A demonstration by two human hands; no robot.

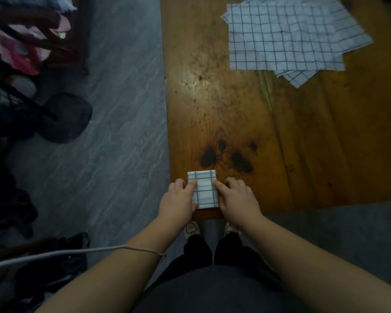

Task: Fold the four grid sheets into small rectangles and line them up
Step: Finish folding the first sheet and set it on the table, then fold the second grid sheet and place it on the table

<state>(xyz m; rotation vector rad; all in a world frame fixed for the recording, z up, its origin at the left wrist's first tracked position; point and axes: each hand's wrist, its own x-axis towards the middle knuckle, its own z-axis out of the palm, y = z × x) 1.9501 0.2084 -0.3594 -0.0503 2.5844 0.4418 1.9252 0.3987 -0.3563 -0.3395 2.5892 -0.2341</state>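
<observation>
A small folded grid sheet [204, 188], white with dark lines, lies flat near the front left corner of the wooden table [291, 143]. My left hand [178, 199] rests at its left edge with the forefinger pressing on it. My right hand [237, 197] presses its right edge the same way. At the far right of the table lies a loose pile of unfolded grid sheets [287, 39], overlapping one another, with corners sticking out below.
The table's left edge runs up the middle of the view, with grey floor [122, 132] beyond it. A black fan [66, 116] and a rack of clothes [25, 41] stand at the left. A grey mat [348, 233] lies below the table's front edge.
</observation>
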